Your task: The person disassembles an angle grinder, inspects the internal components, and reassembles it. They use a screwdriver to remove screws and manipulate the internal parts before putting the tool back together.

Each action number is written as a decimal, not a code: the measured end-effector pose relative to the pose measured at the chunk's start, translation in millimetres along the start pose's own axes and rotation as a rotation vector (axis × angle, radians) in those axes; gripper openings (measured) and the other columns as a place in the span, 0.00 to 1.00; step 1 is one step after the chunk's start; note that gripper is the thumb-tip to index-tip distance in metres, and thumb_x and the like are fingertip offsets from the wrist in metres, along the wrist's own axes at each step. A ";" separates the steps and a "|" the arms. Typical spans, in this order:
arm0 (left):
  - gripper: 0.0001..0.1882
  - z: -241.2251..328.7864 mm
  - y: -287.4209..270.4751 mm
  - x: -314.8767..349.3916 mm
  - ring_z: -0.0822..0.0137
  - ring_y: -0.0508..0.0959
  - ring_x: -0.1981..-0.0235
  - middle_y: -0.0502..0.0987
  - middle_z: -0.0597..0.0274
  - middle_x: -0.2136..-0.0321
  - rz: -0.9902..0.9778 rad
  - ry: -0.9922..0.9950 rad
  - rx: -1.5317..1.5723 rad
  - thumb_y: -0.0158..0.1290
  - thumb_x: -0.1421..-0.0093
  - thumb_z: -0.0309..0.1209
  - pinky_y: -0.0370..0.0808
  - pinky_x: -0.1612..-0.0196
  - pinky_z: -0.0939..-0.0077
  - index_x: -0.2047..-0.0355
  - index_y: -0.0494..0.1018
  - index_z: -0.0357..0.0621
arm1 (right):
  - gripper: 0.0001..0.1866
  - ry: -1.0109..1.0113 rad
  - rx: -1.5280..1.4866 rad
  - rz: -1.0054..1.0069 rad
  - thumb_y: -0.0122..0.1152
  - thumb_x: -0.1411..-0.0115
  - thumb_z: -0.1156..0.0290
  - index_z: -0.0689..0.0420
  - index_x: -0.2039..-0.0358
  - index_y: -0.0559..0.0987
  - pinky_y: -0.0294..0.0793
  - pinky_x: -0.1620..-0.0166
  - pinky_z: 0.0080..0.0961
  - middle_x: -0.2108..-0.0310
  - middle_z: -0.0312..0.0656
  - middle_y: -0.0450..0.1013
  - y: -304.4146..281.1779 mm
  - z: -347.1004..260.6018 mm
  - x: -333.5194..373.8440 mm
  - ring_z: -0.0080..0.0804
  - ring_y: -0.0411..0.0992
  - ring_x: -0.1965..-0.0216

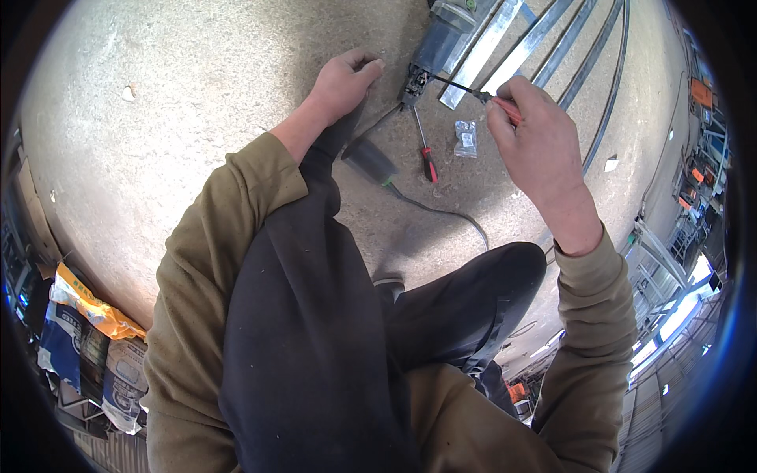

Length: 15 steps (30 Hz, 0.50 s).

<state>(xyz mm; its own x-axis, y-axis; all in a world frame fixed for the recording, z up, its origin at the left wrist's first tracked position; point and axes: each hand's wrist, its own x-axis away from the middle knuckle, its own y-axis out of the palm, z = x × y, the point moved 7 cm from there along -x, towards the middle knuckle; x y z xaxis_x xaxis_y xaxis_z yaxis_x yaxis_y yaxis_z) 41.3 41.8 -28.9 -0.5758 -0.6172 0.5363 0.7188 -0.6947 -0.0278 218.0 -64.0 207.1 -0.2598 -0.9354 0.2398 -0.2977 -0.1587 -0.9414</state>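
Note:
A dark power tool [438, 43] lies on the floor, its rear end opened so that the inner parts [414, 83] show. My right hand [540, 142] is closed round the red handle of a screwdriver [509, 110]; its dark shaft points left, with the tip at the opened end. My left hand [347, 83] is left of the tool, apart from it, fingers curled in; whatever they hold, if anything, is hidden. A second screwdriver [428, 164], red and black, rests below the tool. Beside it is a small clear plastic bag [465, 139]. A dark housing cover [371, 162] sits along the tool's cable [441, 211].
Several long metal bars [516, 67] lie beyond my right hand. Bright printed sacks [95, 307] stand at the far left. Metal frames and orange items [700, 93] line the right edge. My bent legs [315, 315] take up the lower middle.

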 end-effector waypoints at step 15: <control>0.17 -6.2 -1.3 -4.8 0.78 0.73 0.72 0.79 0.70 0.70 -0.006 0.029 -0.009 0.59 0.28 0.39 0.73 0.65 0.78 0.50 0.82 0.37 | 0.07 -0.005 0.082 -0.022 0.65 0.35 0.71 0.57 0.60 0.77 0.79 0.62 0.42 0.67 0.48 0.77 1.5 -5.2 -1.9 0.51 0.79 0.65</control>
<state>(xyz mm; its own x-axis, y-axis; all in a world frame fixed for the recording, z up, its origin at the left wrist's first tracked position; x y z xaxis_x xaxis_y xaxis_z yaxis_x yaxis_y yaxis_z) 40.8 43.3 -36.7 -0.5912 -0.6232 0.5119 0.7117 -0.7017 -0.0324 213.3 -60.9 206.5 -0.2497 -0.9329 0.2595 -0.2268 -0.2042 -0.9523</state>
